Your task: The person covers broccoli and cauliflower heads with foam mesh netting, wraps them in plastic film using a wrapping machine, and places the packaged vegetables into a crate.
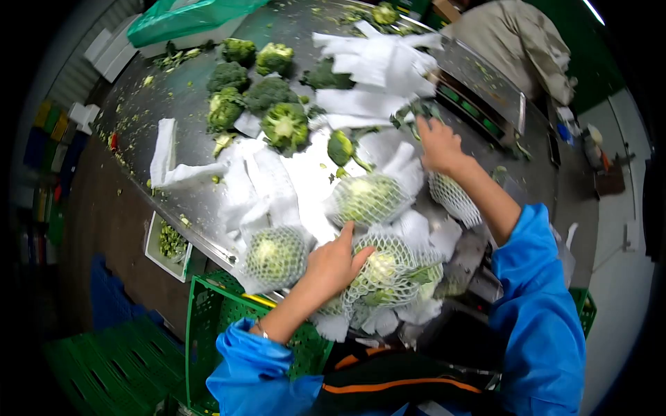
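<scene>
My left hand [331, 267] is among pale green vegetable heads in white foam nets, index finger and thumb stretched apart. Its index finger reaches the lower edge of one netted head [368, 199]. The thumb lies by another netted head [380, 269], and a third netted head [275, 255] sits to the left of the wrist. Farther up on the right, my right hand [440, 145] has its fingers spread beside some loose green leaves [415, 114]; whether they touch is unclear. Below that forearm is one more netted piece [452, 197].
Bare broccoli heads [285, 127] stand on the metal table [173, 104], with white foam nets [378, 59] piled behind. A weighing scale [479, 104] is at the right. Green crates [208, 315] stand below the front edge. Green plastic [184, 21] lies at the back left.
</scene>
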Demonstrator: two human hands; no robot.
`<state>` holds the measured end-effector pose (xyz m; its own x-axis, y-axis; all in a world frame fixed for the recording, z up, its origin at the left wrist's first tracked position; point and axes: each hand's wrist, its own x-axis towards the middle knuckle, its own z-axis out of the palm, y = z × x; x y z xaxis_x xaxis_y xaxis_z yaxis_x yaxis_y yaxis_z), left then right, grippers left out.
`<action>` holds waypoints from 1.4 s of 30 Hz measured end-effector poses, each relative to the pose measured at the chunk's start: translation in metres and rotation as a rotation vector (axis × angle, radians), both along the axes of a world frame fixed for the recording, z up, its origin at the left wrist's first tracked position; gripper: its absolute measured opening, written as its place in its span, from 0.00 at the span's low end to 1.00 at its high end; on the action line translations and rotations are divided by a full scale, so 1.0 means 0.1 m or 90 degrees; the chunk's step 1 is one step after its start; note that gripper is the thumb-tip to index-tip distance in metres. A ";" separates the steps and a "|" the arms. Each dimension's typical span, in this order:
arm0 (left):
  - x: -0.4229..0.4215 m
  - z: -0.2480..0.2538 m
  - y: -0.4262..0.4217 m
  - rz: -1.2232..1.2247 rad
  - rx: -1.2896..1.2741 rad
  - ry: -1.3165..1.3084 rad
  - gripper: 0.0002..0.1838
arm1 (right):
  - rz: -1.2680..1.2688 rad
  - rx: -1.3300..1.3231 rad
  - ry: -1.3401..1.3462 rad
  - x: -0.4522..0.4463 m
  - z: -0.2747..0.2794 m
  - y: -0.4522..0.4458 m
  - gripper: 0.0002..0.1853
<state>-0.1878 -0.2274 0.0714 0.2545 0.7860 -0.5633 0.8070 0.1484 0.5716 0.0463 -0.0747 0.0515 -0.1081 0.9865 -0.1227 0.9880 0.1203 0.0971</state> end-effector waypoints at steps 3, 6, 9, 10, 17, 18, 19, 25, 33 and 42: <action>-0.35 -0.45 0.00 -0.129 0.412 -0.278 0.18 | 0.231 -0.033 0.346 -0.43 -0.47 0.55 0.13; -0.32 -0.38 -0.09 -0.179 0.280 -0.246 0.19 | 0.206 0.174 0.352 -0.98 -0.99 1.01 0.15; -0.37 -0.33 0.02 -0.166 0.324 -0.285 0.13 | 0.112 0.109 0.061 -1.10 -1.27 1.33 0.14; -0.42 -0.33 0.06 -0.131 0.303 -0.318 0.13 | 0.106 0.116 0.102 -1.06 -1.26 1.40 0.14; -0.60 0.08 0.49 0.159 0.423 -0.491 0.14 | 0.098 0.183 0.617 -0.73 0.62 0.75 0.12; -0.51 0.17 0.58 0.212 0.480 -0.525 0.14 | 0.074 0.132 0.709 -0.73 0.89 0.52 0.11; -0.34 0.28 0.64 0.286 0.447 -0.610 0.14 | 0.042 -0.003 0.756 -0.72 1.01 0.32 0.11; -0.07 0.04 0.78 0.268 0.295 -0.726 0.11 | -0.446 -0.220 1.251 -0.48 0.95 -0.51 0.12; -0.16 0.39 0.46 0.136 0.359 -0.578 0.18 | -0.346 -0.302 1.162 -0.78 0.90 -0.96 0.09; -0.30 0.27 0.21 0.185 0.719 -0.388 0.06 | -0.505 -0.469 1.500 -1.03 0.37 -0.97 0.16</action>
<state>-0.2183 -0.2069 0.0982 -0.0247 0.8141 0.5802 0.3978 -0.5245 0.7528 -0.0564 -0.1712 0.0881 -0.3169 0.7819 -0.5369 -0.6721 -0.5845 -0.4545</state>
